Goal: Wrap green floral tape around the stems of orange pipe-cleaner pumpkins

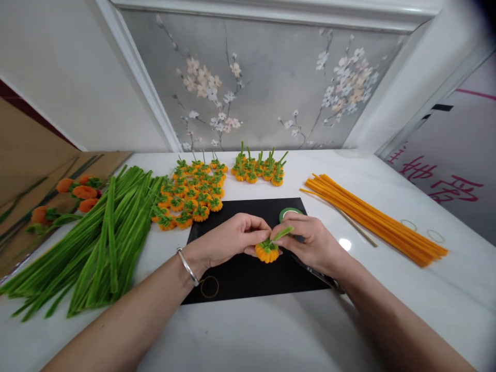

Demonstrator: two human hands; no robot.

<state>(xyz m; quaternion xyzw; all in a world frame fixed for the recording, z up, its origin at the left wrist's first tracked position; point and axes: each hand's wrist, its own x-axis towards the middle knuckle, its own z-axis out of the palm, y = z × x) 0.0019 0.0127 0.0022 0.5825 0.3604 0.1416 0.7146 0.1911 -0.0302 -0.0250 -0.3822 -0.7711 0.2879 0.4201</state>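
Note:
Over a black mat (pixel 248 284), my left hand (pixel 236 238) pinches a small orange pumpkin (pixel 267 252) with a green top by its left side. My right hand (pixel 308 240) has its fingers closed round the green stem (pixel 283 233) that slants up to the right from the pumpkin's top. Both hands are close together, with the pumpkin between their fingertips. A roll of green tape (pixel 289 213) lies just behind my right hand, partly covered by it. Under that hand, a dark tool (pixel 323 278) shows only in part.
Green fuzzy stems (pixel 112 237) are heaped at the left, beside orange flowers (pixel 84 192). Finished-looking pumpkins stand in a larger group (pixel 191 191) and a smaller group (pixel 258 168) behind the mat. Orange fuzzy stems (pixel 377 219) lie at the right.

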